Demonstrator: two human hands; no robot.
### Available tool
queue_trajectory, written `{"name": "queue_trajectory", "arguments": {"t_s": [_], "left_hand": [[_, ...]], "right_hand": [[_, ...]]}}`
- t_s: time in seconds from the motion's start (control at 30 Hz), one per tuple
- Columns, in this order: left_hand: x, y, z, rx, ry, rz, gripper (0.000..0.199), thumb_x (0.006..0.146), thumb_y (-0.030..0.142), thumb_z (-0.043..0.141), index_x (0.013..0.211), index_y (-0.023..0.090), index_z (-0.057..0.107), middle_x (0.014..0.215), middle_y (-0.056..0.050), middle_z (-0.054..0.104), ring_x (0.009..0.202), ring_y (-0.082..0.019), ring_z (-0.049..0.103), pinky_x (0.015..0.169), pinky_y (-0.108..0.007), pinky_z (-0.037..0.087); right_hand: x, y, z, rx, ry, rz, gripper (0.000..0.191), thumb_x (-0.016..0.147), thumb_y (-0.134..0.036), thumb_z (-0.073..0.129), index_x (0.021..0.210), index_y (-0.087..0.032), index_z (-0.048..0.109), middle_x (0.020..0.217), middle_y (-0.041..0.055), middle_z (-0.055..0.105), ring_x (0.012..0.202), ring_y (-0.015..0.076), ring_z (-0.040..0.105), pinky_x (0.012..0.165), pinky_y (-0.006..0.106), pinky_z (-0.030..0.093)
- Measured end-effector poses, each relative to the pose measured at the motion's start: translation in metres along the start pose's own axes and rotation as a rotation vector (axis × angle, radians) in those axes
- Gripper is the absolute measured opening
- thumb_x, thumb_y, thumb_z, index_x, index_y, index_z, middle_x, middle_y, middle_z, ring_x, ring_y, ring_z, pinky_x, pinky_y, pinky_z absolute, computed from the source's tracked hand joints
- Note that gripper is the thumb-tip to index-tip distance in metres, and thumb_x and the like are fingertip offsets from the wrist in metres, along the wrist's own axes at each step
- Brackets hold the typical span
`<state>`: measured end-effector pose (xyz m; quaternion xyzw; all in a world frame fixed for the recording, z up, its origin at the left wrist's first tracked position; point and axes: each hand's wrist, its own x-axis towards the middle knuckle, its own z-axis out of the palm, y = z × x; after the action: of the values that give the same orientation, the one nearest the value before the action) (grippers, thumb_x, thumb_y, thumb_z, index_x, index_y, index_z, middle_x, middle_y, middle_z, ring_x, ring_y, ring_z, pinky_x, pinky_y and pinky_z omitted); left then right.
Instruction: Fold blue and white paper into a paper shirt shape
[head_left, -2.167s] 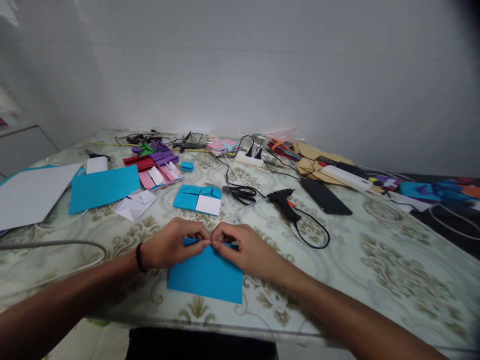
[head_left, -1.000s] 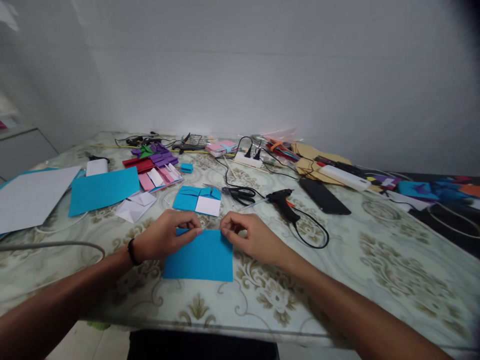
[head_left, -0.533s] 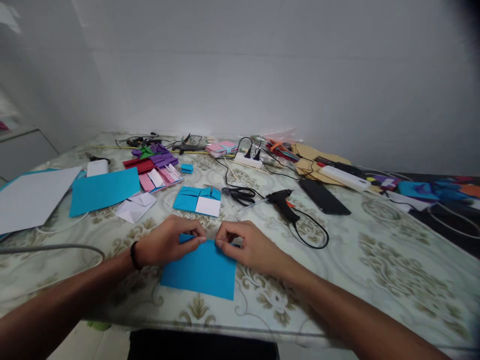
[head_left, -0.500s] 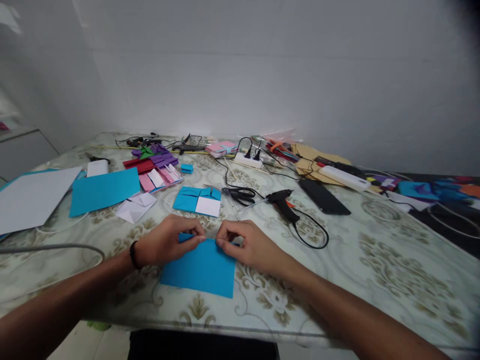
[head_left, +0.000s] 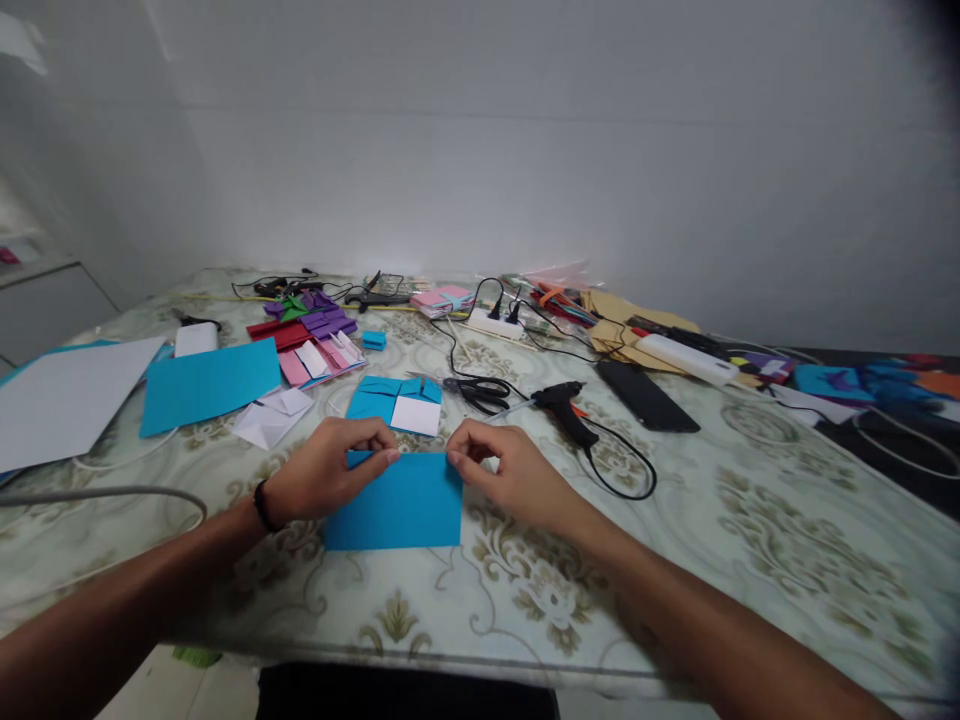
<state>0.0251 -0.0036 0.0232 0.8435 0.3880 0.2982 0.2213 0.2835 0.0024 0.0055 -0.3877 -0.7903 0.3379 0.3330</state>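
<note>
A blue sheet of paper [head_left: 397, 510] lies at the near middle of the table, its far edge between my hands. My left hand [head_left: 330, 465] pinches that edge left of its middle, thumb on top. At the far right corner, my right hand [head_left: 506, 465] grips the paper between thumb and fingers. Just beyond the hands is a folded blue paper piece [head_left: 371, 398] with a white square on it. Black-handled scissors [head_left: 484, 392] and a black glue gun [head_left: 566, 412] lie to the right of that piece.
On the left are a large white sheet [head_left: 71, 400], another blue sheet [head_left: 210, 385] and a folded white paper [head_left: 271, 415]. Pink folded papers [head_left: 322, 358] lie behind. A power strip [head_left: 495, 322] with cords stands farther back, and a black phone [head_left: 646, 395] lies right.
The blue sheet has shifted slightly away from me and turned straighter. My hands have moved apart along its far edge, the right one to the corner.
</note>
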Motion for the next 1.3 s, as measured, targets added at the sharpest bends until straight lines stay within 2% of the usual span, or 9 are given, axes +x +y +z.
{"name": "queue_trajectory", "arguments": {"t_s": [0.2,0.53,0.93,1.3], "left_hand": [[0.0008,0.0003,0.0007,0.004,0.046,-0.039,0.023,0.097,0.03,0.056,0.081,0.017,0.067,0.076,0.0,0.071,0.069,-0.013,0.063,0.063,-0.022,0.044],[0.001,-0.0021,0.0038,-0.035,0.079,-0.075,0.022,0.098,0.032,0.057,0.085,0.018,0.068,0.08,0.0,0.073,0.074,-0.014,0.066,0.067,-0.022,0.049],[0.0011,-0.0008,0.0016,0.0,0.045,-0.055,0.021,0.097,0.032,0.058,0.086,0.018,0.07,0.081,0.0,0.075,0.074,-0.014,0.067,0.068,-0.022,0.048],[-0.0002,0.0015,0.0021,-0.003,0.062,-0.035,0.02,0.099,0.028,0.057,0.085,0.018,0.068,0.08,0.0,0.074,0.071,-0.014,0.066,0.067,-0.022,0.048]], "right_hand": [[0.001,0.0005,0.0003,0.0,0.057,-0.002,0.013,0.092,-0.026,0.056,0.084,-0.019,0.062,0.072,-0.0003,0.065,0.064,0.0141,0.058,0.058,0.025,0.042],[0.0012,-0.0005,-0.0011,-0.032,0.131,-0.027,0.01,0.092,-0.024,0.056,0.083,-0.021,0.059,0.075,-0.0006,0.062,0.065,0.0139,0.056,0.059,0.025,0.043],[-0.0007,-0.0008,-0.0007,0.015,0.062,-0.028,0.002,0.085,-0.019,0.057,0.084,-0.021,0.058,0.074,-0.0012,0.061,0.065,0.0142,0.056,0.057,0.025,0.04],[-0.0013,-0.0008,-0.0007,0.046,0.08,-0.047,0.004,0.08,-0.017,0.058,0.081,-0.021,0.057,0.075,-0.001,0.061,0.066,0.014,0.055,0.061,0.025,0.043]]}}
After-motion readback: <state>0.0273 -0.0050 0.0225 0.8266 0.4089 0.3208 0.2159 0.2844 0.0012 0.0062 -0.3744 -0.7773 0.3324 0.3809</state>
